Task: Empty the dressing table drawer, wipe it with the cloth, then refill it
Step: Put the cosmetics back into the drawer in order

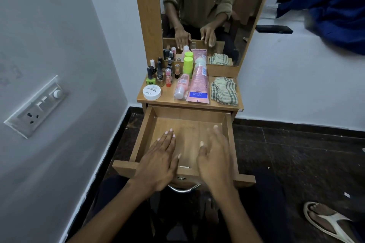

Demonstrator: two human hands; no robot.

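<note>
The wooden drawer [187,114] is pulled out and holds nothing inside. My left hand [160,162] hovers flat over its front left part, fingers apart. My right hand [216,158] hovers over its front right part, also spread and holding nothing. A checked green-and-white cloth [224,89] lies crumpled on the right of the dressing table top [169,101]. On the top stand several nail polish bottles [158,73], a white round tub [151,92], a pink bottle [181,86], a pink tube [198,85] and a lime-capped bottle [188,66].
A mirror [201,12] rises behind the table top and reflects a person's arms. A wall with a socket panel [37,105] stands close on the left. A metal handle [184,189] hangs on the drawer front. Dark floor spreads to the right, with a sandalled foot [325,218].
</note>
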